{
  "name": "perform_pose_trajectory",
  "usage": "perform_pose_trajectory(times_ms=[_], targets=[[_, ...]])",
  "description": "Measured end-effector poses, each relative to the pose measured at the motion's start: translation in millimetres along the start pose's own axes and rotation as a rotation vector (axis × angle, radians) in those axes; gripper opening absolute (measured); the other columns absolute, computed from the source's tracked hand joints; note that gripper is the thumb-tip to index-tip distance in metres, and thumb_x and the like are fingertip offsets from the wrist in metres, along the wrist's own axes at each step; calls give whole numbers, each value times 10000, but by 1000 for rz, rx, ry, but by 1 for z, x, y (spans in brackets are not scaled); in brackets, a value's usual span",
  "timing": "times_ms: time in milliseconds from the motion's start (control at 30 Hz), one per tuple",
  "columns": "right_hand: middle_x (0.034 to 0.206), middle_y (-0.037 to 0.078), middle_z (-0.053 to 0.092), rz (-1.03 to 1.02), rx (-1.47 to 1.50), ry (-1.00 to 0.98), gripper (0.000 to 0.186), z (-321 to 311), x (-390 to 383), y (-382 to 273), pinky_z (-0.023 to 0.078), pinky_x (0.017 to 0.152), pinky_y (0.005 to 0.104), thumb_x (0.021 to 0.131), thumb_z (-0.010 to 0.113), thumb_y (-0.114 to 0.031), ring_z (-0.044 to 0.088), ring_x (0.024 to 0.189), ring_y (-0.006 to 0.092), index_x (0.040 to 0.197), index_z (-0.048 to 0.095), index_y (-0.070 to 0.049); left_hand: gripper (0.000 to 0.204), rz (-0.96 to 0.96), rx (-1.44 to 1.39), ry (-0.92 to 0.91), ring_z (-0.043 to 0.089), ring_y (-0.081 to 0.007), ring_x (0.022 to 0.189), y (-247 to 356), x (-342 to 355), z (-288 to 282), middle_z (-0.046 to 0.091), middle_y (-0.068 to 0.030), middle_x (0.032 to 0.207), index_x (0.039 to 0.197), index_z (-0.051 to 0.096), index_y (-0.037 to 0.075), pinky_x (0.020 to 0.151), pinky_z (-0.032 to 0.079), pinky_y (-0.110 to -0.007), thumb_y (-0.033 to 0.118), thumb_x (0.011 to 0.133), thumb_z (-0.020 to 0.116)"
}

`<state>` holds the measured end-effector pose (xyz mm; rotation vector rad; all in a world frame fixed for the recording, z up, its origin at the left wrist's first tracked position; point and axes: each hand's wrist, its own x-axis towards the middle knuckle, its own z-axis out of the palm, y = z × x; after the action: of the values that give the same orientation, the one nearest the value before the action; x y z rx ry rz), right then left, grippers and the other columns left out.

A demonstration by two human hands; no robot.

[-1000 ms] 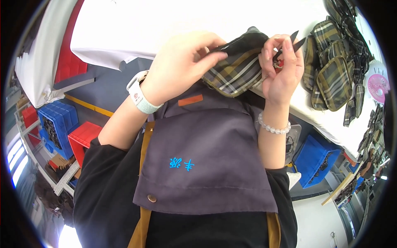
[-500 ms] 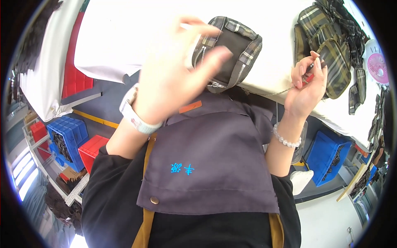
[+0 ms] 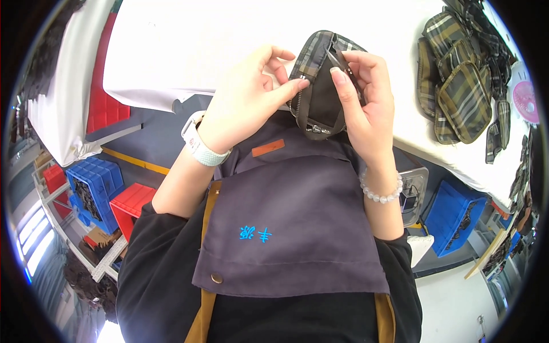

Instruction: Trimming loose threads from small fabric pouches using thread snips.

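Several pouches [image 3: 466,103], apparently, near right hand [image 3: 370,108].

Pouch [image 3: 323,97]: matt cloth. Zip [image 3: 317,130]: shiny metal. Apron [image 3: 291,200]: smooth cloth.

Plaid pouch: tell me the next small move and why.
Perhaps steady the pouch by its left edge before any snip: the snips in the right hand point at its upper part, while the left hand's thumb meets that edge and its grip looks loose.
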<state>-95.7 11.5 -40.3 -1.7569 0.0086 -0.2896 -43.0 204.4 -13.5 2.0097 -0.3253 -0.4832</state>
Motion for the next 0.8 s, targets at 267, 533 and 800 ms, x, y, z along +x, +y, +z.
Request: perform_pose_trajectory(times_ms=[267, 533, 800], targets=[[1013, 32, 617, 144, 306, 54, 263, -2, 4, 3, 481, 810, 196, 1002, 631, -101, 581, 893, 62, 1214, 530, 16, 206, 229, 237, 93, 474, -23, 555, -4, 29, 13, 577, 26, 769, 1081, 614, 45, 529, 411, -189, 105, 917, 723], [1035, 54, 642, 81, 228, 35, 287, -2, 4, 8, 499, 820, 199, 949, 692, -49, 615, 921, 65, 1185, 545, 21, 112, 133, -234, 141, 667, -90, 763, -9, 35, -2, 691, -64, 978, 1048, 617, 20, 576, 494, -195, 121, 1001, 625], [894, 21, 667, 77, 30, -21, 209, -4, 3, -3, 501, 722, 202, 880, 752, -29, 626, 793, 56, 1049, 638, 12, 172, 159, -708, 84, 704, -173, 899, -14, 34, -21, 697, -133, 1096, 1076, 609, 8, 674, 546, -241, 165, 1049, 546]])
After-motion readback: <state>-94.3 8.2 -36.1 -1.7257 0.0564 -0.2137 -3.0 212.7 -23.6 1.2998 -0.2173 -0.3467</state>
